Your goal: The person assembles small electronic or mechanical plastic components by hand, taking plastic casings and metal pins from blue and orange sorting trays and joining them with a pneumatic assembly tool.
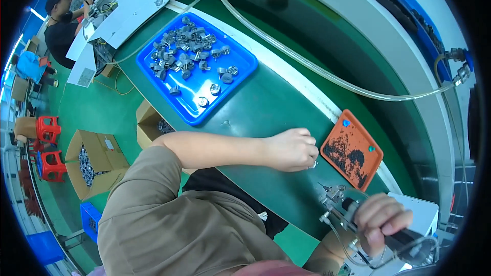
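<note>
My left hand (291,149) is closed above the green bench, left of a shallow orange tray (369,171) of tiny black parts. At its fingertips shows a small shiny metal part (313,164), mostly hidden by the fingers. At the lower right my right hand (382,219) has its fingers curled in front of a bench machine (335,197) with metal fittings and clear tubing. What those fingers hold, if anything, is hidden. At the far left of the bench lies a blue tray (197,117) with many small grey round parts with metal faces.
A thick clear hose (307,66) arcs behind the bench. At the upper left stands a white machine (134,5), with another person (60,36) beyond it. Cardboard boxes (110,153) of parts and red stools (48,129) stand on the floor at left.
</note>
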A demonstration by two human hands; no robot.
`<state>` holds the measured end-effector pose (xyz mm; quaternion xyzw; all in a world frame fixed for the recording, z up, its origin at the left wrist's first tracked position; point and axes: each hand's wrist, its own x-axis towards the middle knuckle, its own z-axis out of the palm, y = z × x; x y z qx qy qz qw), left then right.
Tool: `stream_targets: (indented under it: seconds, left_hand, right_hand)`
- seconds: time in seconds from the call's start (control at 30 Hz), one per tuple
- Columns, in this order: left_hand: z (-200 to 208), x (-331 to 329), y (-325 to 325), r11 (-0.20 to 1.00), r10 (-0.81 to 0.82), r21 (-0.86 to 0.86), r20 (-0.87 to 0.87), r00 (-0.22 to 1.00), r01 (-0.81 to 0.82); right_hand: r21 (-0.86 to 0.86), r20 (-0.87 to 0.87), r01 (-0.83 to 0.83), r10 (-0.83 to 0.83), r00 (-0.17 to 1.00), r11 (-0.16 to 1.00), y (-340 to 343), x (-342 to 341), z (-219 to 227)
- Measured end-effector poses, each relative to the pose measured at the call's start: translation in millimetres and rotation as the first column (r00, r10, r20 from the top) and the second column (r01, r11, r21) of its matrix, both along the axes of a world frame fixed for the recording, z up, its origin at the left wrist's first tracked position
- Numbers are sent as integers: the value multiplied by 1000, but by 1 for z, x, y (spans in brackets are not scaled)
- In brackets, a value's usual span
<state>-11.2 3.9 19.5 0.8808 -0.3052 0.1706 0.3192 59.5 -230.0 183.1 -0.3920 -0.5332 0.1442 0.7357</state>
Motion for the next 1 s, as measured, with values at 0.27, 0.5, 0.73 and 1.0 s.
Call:
stream_targets:
  seconds: [0.27,0.5,0.73,1.0]
  left_hand:
    - [77,-55,140,624,723,144,266,638,-768]
    - [64,-103,168,445,843,242,212,494,-863]
    - [217,-95,13,970,199,11,531,824,-241]
    - [249,-114,-6,894,374,-321,155,914,-312]
  right_hand:
    - [-85,-37,88,-91,995,992,-2,-2,15]
    - [-141,-62,224,-235,970,964,-5,-16,16]
    - [-108,-71,203,-212,975,973,-12,-20,10]
    - [-125,-106,115,-129,986,985,5,-28,11]
